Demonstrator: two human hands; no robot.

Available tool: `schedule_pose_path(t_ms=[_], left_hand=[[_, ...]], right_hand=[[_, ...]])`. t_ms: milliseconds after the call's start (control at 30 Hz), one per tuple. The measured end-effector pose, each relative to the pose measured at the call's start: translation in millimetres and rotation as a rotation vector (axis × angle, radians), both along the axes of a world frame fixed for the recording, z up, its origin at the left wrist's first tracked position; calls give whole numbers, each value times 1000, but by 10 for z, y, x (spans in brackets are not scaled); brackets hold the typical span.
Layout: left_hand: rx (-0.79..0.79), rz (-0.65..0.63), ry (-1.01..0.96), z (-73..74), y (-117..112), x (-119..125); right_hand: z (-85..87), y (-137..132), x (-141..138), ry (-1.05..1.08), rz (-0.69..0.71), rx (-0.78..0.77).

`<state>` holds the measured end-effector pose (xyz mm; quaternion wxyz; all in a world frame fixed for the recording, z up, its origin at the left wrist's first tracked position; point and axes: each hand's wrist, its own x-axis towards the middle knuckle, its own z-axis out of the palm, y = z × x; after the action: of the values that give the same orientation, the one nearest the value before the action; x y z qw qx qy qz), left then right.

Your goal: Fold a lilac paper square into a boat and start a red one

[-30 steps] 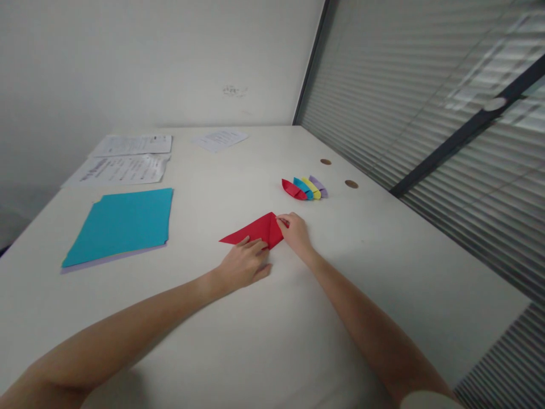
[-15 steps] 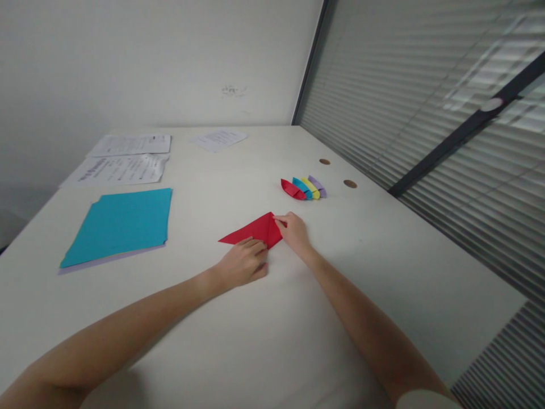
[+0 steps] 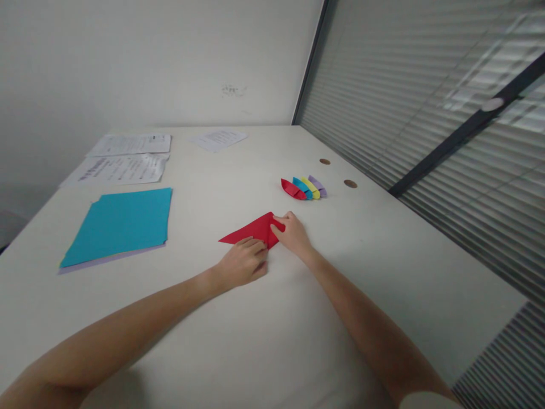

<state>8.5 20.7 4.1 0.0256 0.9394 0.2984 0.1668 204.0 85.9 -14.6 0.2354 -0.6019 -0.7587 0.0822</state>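
A red paper folded into a triangle lies flat on the white table. My left hand rests on its near edge with the fingers pressed flat on the paper. My right hand covers the right corner, fingertips pressing down on the fold. Behind them sit several small folded paper pieces in red, blue, yellow and purple, lined up side by side.
A stack of coloured sheets with a teal sheet on top lies to the left. Printed white papers and another sheet lie at the back. Two round holes sit near the blinds on the right.
My right hand slid slightly left along the red paper's right corner, covering more of it. My left hand stayed on the near edge.
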Motion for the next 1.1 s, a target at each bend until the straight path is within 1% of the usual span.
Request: schedule_pose_path(t_ms=[300, 600, 867, 1100], left_hand=[[3, 2, -18, 13, -13, 0], [-8, -8, -29, -10, -1, -6], [-8, -14, -6, 23, -8, -3], [-4, -6, -36, -17, -1, -5]], right_hand=[[-23, 6, 12, -22, 32, 8], [0, -4, 11, -24, 20, -14], [8, -7, -1, -30, 13, -19], [-15, -7, 3, -38, 9, 4]])
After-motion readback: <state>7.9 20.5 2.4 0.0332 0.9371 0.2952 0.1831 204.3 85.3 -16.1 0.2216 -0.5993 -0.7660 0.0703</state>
